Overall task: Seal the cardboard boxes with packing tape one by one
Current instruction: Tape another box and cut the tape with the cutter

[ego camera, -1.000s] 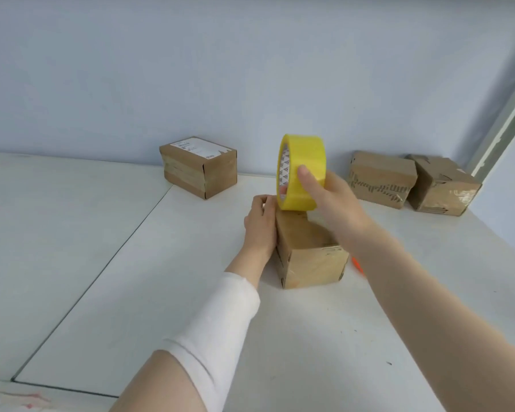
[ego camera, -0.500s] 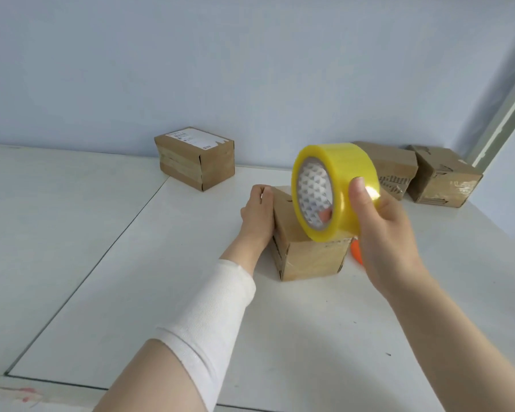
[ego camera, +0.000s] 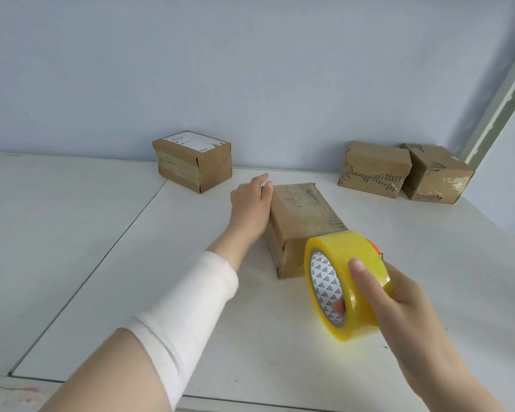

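A person's left hand (ego camera: 250,203) lies flat, fingers straight, against the left side of the middle cardboard box (ego camera: 298,221) on the white table (ego camera: 101,263). The right hand (ego camera: 399,307), just in front of that box, clamps the yellow tape roll (ego camera: 348,283), thumb on its outer face and a fingertip inside the core. A glossy strip along the box's top suggests this seal is under way, and the next move likely calls for pressing tape over the near end and cutting it, before turning to the labelled box (ego camera: 191,162) behind-left.
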The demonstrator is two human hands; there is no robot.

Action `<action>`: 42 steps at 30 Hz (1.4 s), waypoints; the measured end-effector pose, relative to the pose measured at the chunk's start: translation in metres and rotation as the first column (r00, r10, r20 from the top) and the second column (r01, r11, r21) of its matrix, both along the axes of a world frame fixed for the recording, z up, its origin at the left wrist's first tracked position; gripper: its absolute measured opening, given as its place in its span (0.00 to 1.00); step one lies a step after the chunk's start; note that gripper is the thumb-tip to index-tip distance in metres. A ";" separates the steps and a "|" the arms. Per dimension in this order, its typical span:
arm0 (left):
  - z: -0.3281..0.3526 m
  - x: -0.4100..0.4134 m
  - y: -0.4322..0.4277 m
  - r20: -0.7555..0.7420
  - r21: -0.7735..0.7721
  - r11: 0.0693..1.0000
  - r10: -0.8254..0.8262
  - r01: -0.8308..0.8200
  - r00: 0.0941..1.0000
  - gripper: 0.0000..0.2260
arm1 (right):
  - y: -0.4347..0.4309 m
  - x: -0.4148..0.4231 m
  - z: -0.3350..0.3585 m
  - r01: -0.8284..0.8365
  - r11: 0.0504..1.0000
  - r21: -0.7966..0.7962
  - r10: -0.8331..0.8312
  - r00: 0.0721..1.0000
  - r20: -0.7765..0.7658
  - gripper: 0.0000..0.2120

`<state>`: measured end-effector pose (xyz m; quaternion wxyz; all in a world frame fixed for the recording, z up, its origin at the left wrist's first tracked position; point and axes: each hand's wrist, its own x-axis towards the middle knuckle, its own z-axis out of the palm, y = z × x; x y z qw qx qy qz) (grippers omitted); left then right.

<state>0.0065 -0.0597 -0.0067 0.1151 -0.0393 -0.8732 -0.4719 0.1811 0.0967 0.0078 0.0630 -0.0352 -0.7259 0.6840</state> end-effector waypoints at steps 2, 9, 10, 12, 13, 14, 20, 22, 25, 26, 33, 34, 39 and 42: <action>0.010 0.003 -0.008 -0.117 -0.151 0.979 -0.152 0.134 0.981 0.20 | -0.002 0.001 -0.002 -0.018 0.999 -0.032 0.018 1.000 -0.009 0.21; 0.027 -0.002 0.008 0.103 -0.429 0.804 -0.409 0.411 0.907 0.23 | -0.011 -0.033 -0.004 -0.088 0.993 -0.080 0.090 0.996 0.017 0.26; 0.030 -0.008 0.009 0.133 -0.470 0.789 -0.381 0.396 0.915 0.25 | -0.014 -0.042 -0.004 -0.104 0.993 -0.053 0.105 0.994 0.030 0.25; 0.032 -0.022 0.010 0.181 -0.547 0.742 -0.347 0.387 0.920 0.25 | -0.022 -0.057 -0.004 -0.116 0.993 -0.032 0.118 0.992 0.043 0.19; 0.032 -0.029 0.010 0.184 -0.550 0.740 -0.344 0.386 0.921 0.25 | -0.025 -0.063 -0.004 -0.112 0.993 -0.036 0.113 0.993 0.038 0.15; 0.030 -0.034 0.010 0.176 -0.537 0.750 -0.346 0.385 0.922 0.24 | -0.028 -0.067 -0.004 -0.102 0.994 -0.039 0.103 0.994 0.030 0.13; 0.019 -0.046 0.007 0.060 -0.465 0.816 -0.358 0.343 0.932 0.22 | -0.027 -0.055 -0.008 -0.029 0.996 -0.081 0.034 0.998 0.055 0.17; 0.017 -0.045 0.008 0.041 -0.457 0.827 -0.349 0.328 0.936 0.22 | -0.027 -0.053 -0.005 -0.055 0.996 -0.068 0.060 0.995 0.081 0.17; 0.018 -0.040 0.008 0.016 -0.415 0.851 -0.349 0.324 0.937 0.21 | -0.028 -0.053 0.003 -0.084 0.994 -0.072 0.092 0.987 0.128 0.18; 0.020 -0.036 0.009 0.005 -0.331 0.886 -0.342 0.325 0.940 0.20 | -0.028 -0.053 0.004 -0.090 0.993 -0.070 0.099 0.985 0.141 0.18; 0.019 0.023 0.007 -0.290 0.159 0.986 0.085 -0.040 0.953 0.09 | -0.021 -0.054 -0.001 -0.111 0.990 -0.088 0.123 0.981 0.152 0.16; 0.014 0.034 0.005 -0.200 0.150 0.988 0.068 -0.038 0.977 0.12 | -0.019 -0.054 -0.002 -0.131 0.987 -0.092 0.143 0.978 0.150 0.16; 0.004 0.049 0.009 0.317 0.396 0.917 -0.092 -0.044 0.944 0.17 | 0.001 -0.057 0.002 -0.204 0.976 -0.073 0.216 0.948 0.234 0.25; 0.004 0.049 0.018 0.405 0.497 0.865 -0.156 -0.073 0.901 0.14 | 0.042 -0.069 -0.007 0.028 0.946 0.322 -0.076 0.988 0.138 0.19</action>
